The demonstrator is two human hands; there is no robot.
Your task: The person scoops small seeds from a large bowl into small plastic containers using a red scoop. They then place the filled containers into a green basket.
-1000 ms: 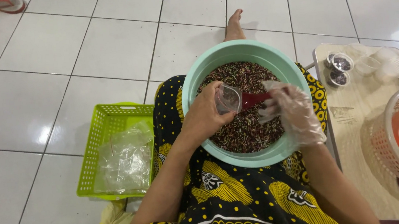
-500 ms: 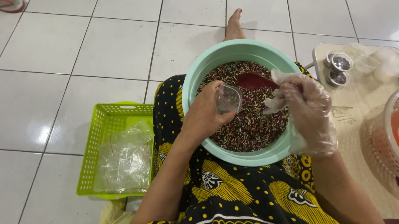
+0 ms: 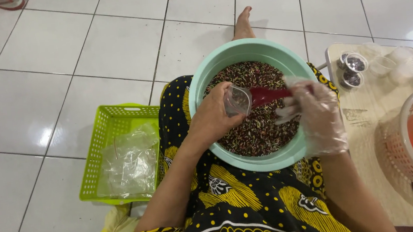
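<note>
Cup (image 3: 237,100), small and clear, sits tilted in the bare left hand (image 3: 212,120), fingers wrapped round it, over the mint-green basin (image 3: 198,88) on the person's lap; the gloved right hand (image 3: 315,114) grips a red scoop (image 3: 266,95), its bowl at the cup's mouth; because that mouth is narrow, dark mixed grains (image 3: 260,130) could likely spill past it, though most would land back in the basin; the loose glove may slip on the handle.

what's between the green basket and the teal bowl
In the head view, the person's lap in black-and-yellow patterned cloth lies between the green basket and the teal bowl.
</note>
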